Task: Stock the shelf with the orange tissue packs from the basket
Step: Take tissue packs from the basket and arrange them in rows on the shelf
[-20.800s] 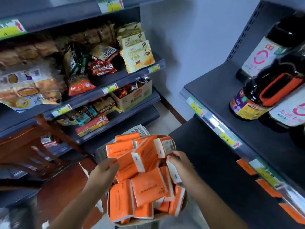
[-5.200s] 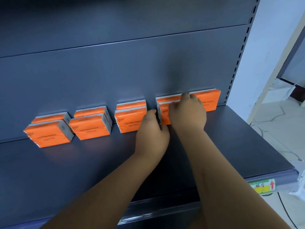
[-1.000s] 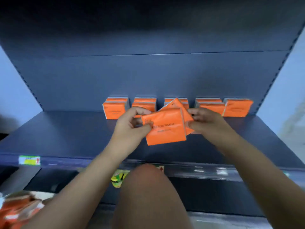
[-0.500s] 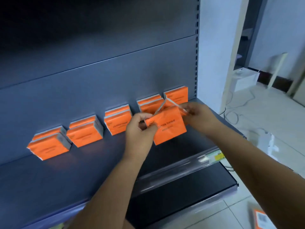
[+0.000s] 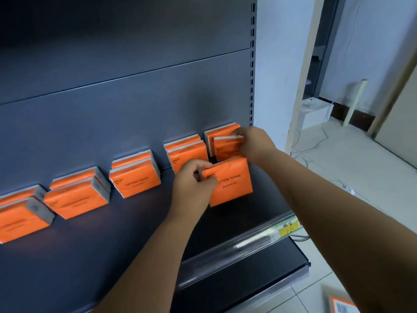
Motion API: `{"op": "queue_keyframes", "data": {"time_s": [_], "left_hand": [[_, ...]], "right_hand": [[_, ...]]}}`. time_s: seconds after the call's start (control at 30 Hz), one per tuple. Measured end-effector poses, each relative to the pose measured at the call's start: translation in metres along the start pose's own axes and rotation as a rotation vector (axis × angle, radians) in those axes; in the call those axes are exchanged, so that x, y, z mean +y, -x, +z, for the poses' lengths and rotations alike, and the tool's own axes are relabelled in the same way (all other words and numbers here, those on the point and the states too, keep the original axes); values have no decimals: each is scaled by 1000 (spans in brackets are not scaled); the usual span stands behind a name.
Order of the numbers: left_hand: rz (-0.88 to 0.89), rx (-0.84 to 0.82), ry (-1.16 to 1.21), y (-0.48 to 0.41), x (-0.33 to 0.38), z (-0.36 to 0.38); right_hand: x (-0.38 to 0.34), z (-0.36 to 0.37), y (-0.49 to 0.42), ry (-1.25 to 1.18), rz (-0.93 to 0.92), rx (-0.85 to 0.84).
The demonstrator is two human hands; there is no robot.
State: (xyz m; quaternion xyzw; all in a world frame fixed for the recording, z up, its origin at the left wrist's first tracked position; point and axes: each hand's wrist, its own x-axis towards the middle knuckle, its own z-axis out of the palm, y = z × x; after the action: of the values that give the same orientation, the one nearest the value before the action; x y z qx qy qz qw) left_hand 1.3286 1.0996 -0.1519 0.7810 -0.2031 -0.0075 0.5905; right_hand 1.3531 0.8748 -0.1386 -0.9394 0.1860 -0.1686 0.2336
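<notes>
In the head view, the only one there was, the person reached both arms over the dark shelf (image 5: 112, 245), where a row (image 5: 135, 177) of orange packs stood two deep against the back panel (image 5: 135, 98), running from far left to the upright at the right end. The right hand (image 5: 252, 143) was furthest in, its fingers curled over the top right corner of the far pack (image 5: 226, 146), which it held just in front of the last pack (image 5: 220, 132) in that row, touching or all but touching it. The left hand (image 5: 194, 179) pinched the left end of the near pack (image 5: 232, 181) between thumb and curled fingers. That pack stood on edge with its broad printed face towards me and its long axis running left to right along the shelf, so all of it lay to the right of the gripping fingers. I could not tell whether its lower edge touched the shelf. It sat nearer than the far pack and just in front of it, so to my eye the left hand was the one placed to slide it back or sideways into a gap. A clear price strip (image 5: 248, 240) ran along the near edge, and something orange with a barcode (image 5: 343, 306) lay on the floor at bottom right. The basket was out of sight.
</notes>
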Motion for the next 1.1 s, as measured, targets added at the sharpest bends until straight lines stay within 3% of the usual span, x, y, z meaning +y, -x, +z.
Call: {"op": "queue_keyframes", "data": {"time_s": [0.2,0.6,1.1], "left_hand": [[-41,9,8,-9,-2,-9],[-40,7,-41,-17,-15,-20],[-13,3,-125,-22,-26,-16]], "right_hand": [[3,9,-10,91,-102,43],[-9,25,-13,180,-50,161],[-13,30,-16,285,-25,177]]}}
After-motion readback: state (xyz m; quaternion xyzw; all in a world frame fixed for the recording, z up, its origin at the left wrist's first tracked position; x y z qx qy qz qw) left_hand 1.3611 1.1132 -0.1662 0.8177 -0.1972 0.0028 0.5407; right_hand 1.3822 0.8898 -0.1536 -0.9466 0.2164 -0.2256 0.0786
